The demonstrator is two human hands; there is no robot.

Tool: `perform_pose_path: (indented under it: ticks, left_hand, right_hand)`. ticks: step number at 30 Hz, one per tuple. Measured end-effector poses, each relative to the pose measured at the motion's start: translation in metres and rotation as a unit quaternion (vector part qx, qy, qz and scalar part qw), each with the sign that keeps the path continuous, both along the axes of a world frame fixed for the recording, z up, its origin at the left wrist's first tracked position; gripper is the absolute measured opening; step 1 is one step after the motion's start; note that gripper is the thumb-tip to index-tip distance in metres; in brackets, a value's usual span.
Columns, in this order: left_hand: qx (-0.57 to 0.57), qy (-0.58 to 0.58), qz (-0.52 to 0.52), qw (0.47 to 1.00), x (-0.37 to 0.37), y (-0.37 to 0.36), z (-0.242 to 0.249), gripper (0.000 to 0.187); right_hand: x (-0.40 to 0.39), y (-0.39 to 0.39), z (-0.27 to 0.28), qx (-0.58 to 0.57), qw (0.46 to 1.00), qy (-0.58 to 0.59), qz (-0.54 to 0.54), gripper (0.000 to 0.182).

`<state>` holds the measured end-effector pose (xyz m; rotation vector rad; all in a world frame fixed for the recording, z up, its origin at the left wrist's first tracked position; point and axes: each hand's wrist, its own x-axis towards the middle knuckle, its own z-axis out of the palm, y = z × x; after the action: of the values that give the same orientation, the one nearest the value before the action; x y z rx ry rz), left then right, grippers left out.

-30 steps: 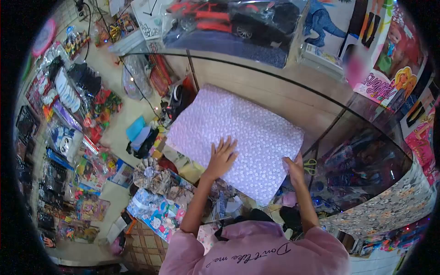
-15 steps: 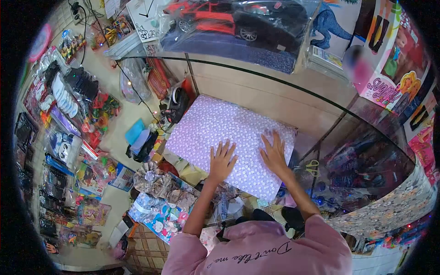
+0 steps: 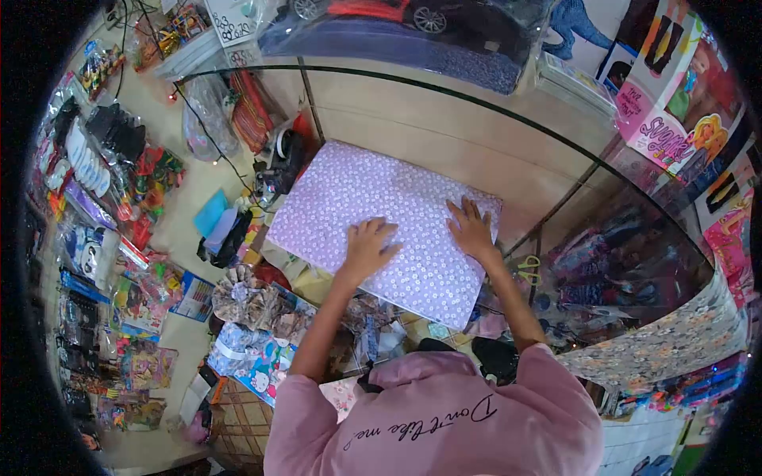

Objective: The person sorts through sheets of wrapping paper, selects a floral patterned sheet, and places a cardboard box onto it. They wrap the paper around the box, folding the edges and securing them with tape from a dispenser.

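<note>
A wide, flat rectangle covered in lilac paper with small white flowers (image 3: 421, 186) lies over the counter, tilted in view. My left hand (image 3: 370, 246) rests palm down on its middle, fingers spread and slightly bent. Near its right edge, my right hand (image 3: 470, 228) also presses palm down, with fingers apart. Neither hand grips anything. Yellow-handled scissors (image 3: 529, 270) lie just right of the paper, close to my right forearm.
A glass counter edge (image 3: 444, 97) curves behind the paper. Beyond it stands a boxed toy car (image 3: 389, 12). A black tape dispenser-like object (image 3: 282, 159) sits at the paper's left corner. Gift bags with Hello Kitty print (image 3: 262, 365) lie left of my body. Packaged goods (image 3: 91, 166) hang at left.
Both hands stay on the flowered paper; the fingers of both are more bent than before. The whole view has shifted, so everything sits slightly higher and further left.
</note>
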<state>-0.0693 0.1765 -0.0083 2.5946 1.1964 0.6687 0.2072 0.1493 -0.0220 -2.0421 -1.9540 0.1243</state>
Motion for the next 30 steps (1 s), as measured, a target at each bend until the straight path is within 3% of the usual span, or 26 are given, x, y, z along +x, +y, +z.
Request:
perform_pose_path:
  ticks: [3, 5, 9, 10, 11, 17, 23, 26, 30]
  left_hand:
    - [-0.022, 0.047, -0.010, 0.999, 0.012, 0.027, 0.025, 0.034]
    - [-0.042, 0.093, -0.002, 0.995, 0.027, 0.048, 0.048, 0.030]
    - [0.062, -0.078, -0.106, 0.989, 0.073, 0.106, 0.009, 0.044]
    - [0.029, 0.005, -0.096, 0.995, 0.076, 0.113, -0.001, 0.055]
    - [0.029, 0.012, -0.085, 0.996, 0.076, 0.118, -0.012, 0.055]
    - [0.018, 0.042, -0.059, 0.997, 0.071, 0.114, -0.024, 0.057]
    - [-0.005, 0.042, -0.064, 0.997, 0.070, 0.114, -0.024, 0.058]
    - [-0.018, 0.051, -0.063, 0.997, 0.068, 0.117, -0.018, 0.058]
    - [-0.020, 0.054, -0.064, 0.996, 0.067, 0.114, -0.012, 0.058]
  right_hand:
    - [0.000, 0.012, -0.005, -0.005, 1.000, -0.019, -0.005, 0.053]
    - [-0.019, 0.019, 0.015, 0.033, 0.999, 0.039, -0.009, 0.051]
    - [-0.046, 0.046, 0.010, 0.091, 0.992, 0.087, 0.012, 0.050]
    - [-0.044, 0.051, 0.005, 0.095, 0.990, 0.099, 0.017, 0.050]
    - [-0.039, 0.050, -0.001, 0.104, 0.992, 0.078, 0.007, 0.051]
    - [0.006, 0.024, -0.030, 0.128, 0.987, 0.029, -0.093, 0.063]
    - [0.014, -0.002, -0.008, 0.067, 0.980, 0.027, -0.187, 0.075]
    - [0.010, -0.001, 0.001, 0.005, 0.979, 0.019, -0.205, 0.077]
    - [0.014, 0.001, -0.012, 0.061, 0.980, 0.007, -0.188, 0.075]
